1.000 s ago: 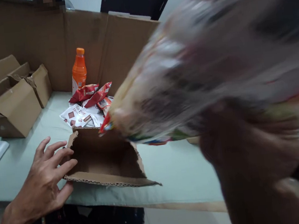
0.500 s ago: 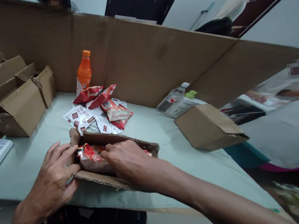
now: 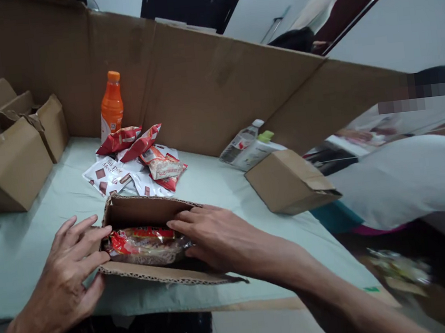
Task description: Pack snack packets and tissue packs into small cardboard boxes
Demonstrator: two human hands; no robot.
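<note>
In the head view an open cardboard box stands close to me on the table. A red and clear plastic food packet lies lengthwise inside it; what it contains is unclear. My left hand grips the box's left end, its fingers over the rim and the thumb low outside. My right hand reaches in over the right end. Its fingers and thumb are closed around the packet's right end, and the hand hides that part of the box.
Red snack bags and white printed pouches lie behind the box, by an orange drink bottle. A clear bottle and another cardboard box are right. More boxes stand left; a cardboard wall runs behind.
My right hand has shifted toward the packet's right end, leaving more of the packet showing. The box's walls stand wider apart. My left hand stays at the left end. The view has shifted slightly.
</note>
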